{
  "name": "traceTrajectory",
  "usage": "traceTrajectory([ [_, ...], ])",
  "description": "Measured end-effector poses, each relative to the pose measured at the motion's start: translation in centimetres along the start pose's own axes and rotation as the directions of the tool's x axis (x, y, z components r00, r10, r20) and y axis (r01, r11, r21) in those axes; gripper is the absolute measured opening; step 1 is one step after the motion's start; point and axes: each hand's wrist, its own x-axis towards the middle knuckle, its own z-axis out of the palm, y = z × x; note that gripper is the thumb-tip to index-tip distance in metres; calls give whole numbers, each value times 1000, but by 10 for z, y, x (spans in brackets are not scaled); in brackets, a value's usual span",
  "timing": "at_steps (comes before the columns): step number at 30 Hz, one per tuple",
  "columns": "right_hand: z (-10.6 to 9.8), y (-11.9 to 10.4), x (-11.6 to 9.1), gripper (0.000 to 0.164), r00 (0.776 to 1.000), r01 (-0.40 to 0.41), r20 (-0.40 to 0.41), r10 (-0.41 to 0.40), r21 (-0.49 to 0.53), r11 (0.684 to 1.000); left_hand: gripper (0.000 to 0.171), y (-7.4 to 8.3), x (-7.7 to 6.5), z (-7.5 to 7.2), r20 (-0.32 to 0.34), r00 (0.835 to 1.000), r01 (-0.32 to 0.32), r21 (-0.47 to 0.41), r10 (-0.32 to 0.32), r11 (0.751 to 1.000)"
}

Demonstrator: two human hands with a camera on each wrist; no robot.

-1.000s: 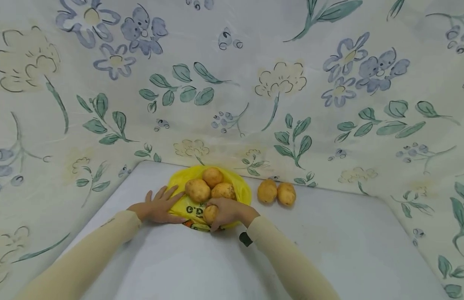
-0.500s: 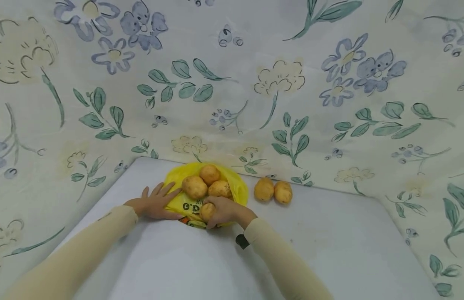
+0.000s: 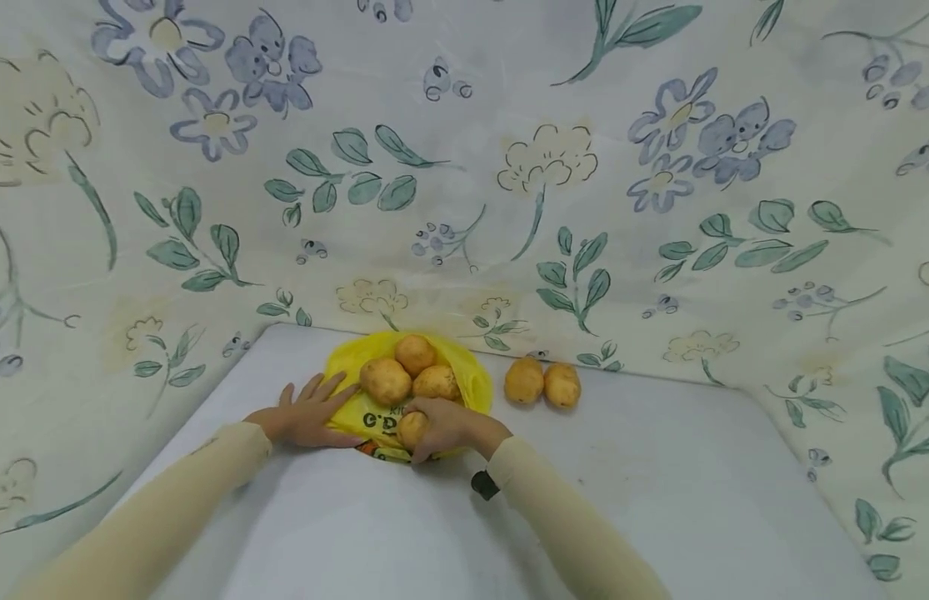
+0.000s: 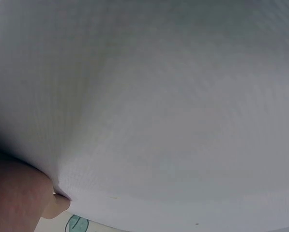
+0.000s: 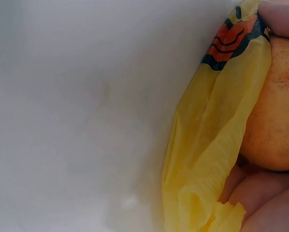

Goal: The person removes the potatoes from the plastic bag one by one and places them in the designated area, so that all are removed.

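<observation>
In the head view a yellow plastic bag [image 3: 471,383] with dark printed letters lies on the white table, three potatoes [image 3: 385,382] grouped on it. My right hand [image 3: 451,427] grips another potato [image 3: 412,430] at the bag's near side; the right wrist view shows that potato [image 5: 275,108] close up between thumb and fingers, with a fold of the bag [image 5: 207,130] beside it. My left hand [image 3: 307,417] rests with spread fingers on the bag's left edge. Only a small part of the left hand [image 4: 18,195] shows in the left wrist view.
Two more potatoes [image 3: 524,381] sit side by side to the right of the bag, near the table's back edge. Behind the table [image 3: 659,483] rises a flower-patterned cloth [image 3: 464,208]. A small black object [image 3: 484,484] shows under the right wrist.
The head view has shifted slightly, so everything appears a little further left. Both hands and the potatoes keep about the same places relative to one another.
</observation>
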Motion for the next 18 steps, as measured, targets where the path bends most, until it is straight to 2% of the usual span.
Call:
traceTrajectory([
  [6, -1, 3, -1, 61, 1000, 20, 6, -20, 12, 1000, 106, -2, 4, 2, -3, 1000, 1, 2, -1, 1000],
  [10, 4, 5, -1, 63, 999, 20, -28, -20, 15, 1000, 106, -3, 5, 5, -5, 1000, -7, -4, 7, 1000],
  [15, 3, 2, -3, 63, 987, 108, -117, -107, -5, 994, 106, -4, 6, 6, -28, 1000, -14, -3, 14, 1000],
  [18, -4, -3, -3, 64, 975, 160, -154, -161, -14, 987, 107, -5, 10, 5, -37, 999, -17, -1, 16, 1000],
])
